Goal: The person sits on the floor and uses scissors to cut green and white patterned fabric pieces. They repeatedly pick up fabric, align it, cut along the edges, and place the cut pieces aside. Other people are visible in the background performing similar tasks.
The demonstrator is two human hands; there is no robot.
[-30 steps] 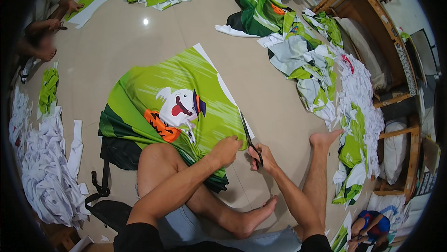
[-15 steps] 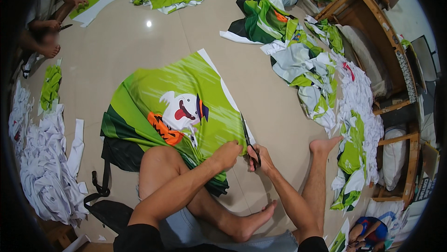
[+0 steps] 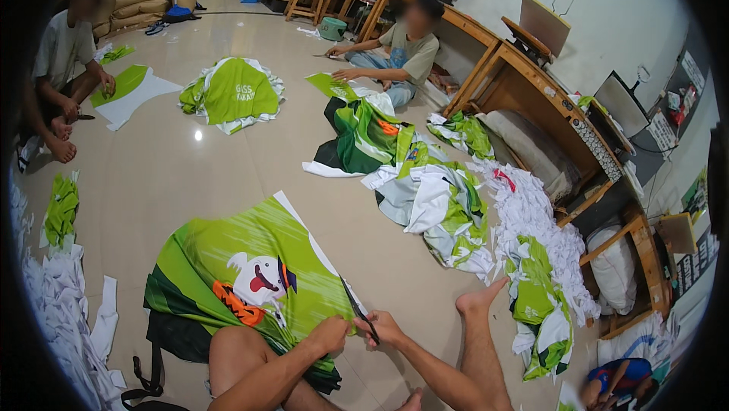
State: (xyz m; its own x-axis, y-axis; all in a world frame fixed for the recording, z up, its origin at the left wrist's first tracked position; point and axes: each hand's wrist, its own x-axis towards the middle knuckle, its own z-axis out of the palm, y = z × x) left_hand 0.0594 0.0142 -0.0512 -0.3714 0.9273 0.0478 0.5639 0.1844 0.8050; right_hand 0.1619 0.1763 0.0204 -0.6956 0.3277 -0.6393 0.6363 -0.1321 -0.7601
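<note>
A bright green fabric panel [image 3: 243, 248] with a white ghost print, orange patches and dark green edges lies over the floor in front of me, partly against my bent knee. Its right side has a white border strip [image 3: 305, 238]. My left hand [image 3: 332, 335] pinches the panel near its lower right corner. Beside it, my right hand [image 3: 382, 327] grips black-handled scissors [image 3: 355, 303], whose blades point up along the white border. The two hands are close together, and my fingers partly hide the handles.
A green fabric heap [image 3: 235, 96] lies ahead. More green and white pieces [image 3: 437, 206] and white scraps [image 3: 543, 221] line the right, by wooden tables [image 3: 524, 77]. White scraps [image 3: 57, 320] pile at left. Co-workers sit at far left [image 3: 68, 54] and ahead right [image 3: 406, 50].
The view has tipped upward, so more of the room and the seated people show, and the panel appears lower. Both hands keep nearly the same hold on fabric and scissors.
</note>
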